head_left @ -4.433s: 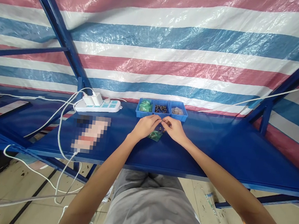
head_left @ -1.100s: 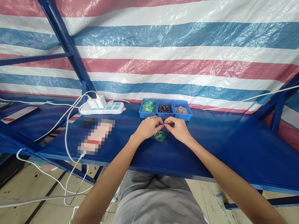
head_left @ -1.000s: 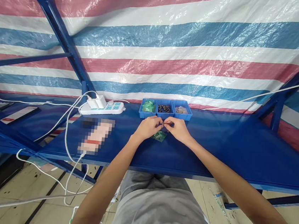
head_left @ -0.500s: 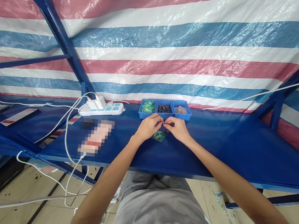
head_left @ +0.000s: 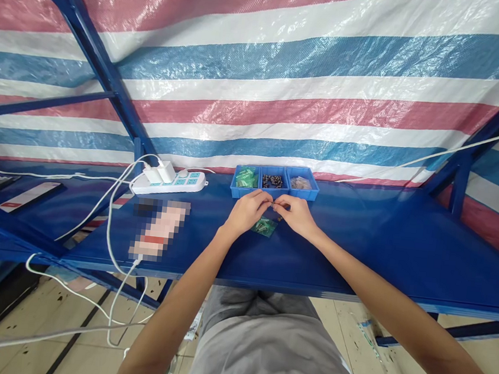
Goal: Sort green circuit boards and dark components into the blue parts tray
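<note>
Clamping a tiny part between my left hand and right hand, I have a flat green item just nearer than the grip, three blue bins just beyond.

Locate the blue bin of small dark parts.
At the head view's centre, the blue bin is the middle of three, just beyond the left hand and right hand.

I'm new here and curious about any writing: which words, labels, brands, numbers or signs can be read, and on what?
None can be read.
Left phone: screen too small.
Pixelated item: blurred out.
Power strip: any marks too small.
Green piece: any print too small.
Blue bins: no lettering seen.
</note>
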A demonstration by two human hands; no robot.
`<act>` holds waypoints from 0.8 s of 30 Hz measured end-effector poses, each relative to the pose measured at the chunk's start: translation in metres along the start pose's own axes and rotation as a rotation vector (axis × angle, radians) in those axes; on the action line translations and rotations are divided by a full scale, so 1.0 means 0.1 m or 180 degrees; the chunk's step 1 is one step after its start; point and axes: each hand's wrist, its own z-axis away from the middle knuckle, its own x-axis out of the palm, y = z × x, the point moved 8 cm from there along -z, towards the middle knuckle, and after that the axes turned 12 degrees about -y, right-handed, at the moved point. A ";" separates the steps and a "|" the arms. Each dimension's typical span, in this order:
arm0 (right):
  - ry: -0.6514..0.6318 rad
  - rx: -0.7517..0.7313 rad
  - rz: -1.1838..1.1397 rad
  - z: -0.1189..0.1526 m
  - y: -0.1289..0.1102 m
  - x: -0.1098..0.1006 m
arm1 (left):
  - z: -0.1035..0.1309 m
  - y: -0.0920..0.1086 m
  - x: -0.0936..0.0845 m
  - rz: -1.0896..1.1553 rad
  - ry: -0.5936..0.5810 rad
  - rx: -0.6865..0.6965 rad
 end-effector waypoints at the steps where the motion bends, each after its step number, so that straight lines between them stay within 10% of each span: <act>1: -0.0021 -0.0006 0.0017 0.00 0.00 0.01 | 0.00 0.00 0.00 -0.0008 -0.0017 -0.0016; 24: -0.0067 -0.0208 0.0600 0.03 -0.15 0.06 | -0.01 0.02 -0.02 0.0643 0.0110 -0.0141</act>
